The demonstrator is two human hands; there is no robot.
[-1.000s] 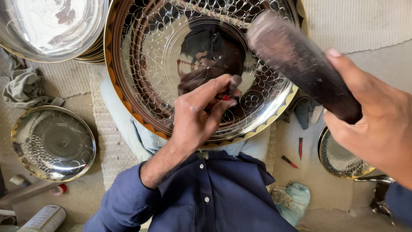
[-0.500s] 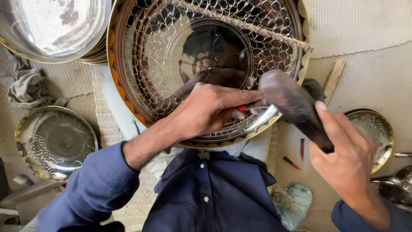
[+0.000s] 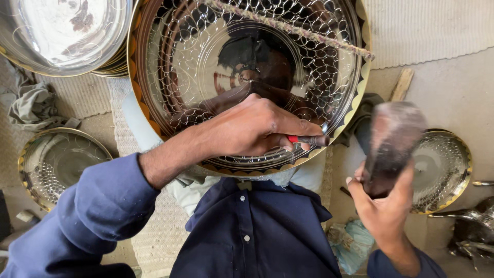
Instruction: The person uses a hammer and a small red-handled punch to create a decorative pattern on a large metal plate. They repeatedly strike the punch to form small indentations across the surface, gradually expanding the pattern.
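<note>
Across the upper middle of the frame a large engraved metal tray (image 3: 247, 77) rests tilted against the person's lap, its polished face cut with a scale pattern and its rim scalloped in gold. The left hand (image 3: 252, 128) lies on its lower part, fingers (image 3: 288, 126) closed tight around a thin chisel (image 3: 309, 139) with a red band, the tip at the tray's lower right rim. At centre right the right hand (image 3: 383, 206) wraps its fingers shut around the handle of a dark mallet (image 3: 393, 139), whose blurred head hangs near the chisel's end. The tray looks stiff, thin and slick, likely to ring and dent; it seems best held by the rim. The chisel is narrow and hard, gripped near its tip. I count four trays or stacks: this one, a stack of plain trays (image 3: 62, 36) at upper left, one engraved tray (image 3: 56, 164) at lower left, another (image 3: 442, 170) at right. One chisel, one mallet, one crumpled grey cloth (image 3: 33, 105) at left.
</note>
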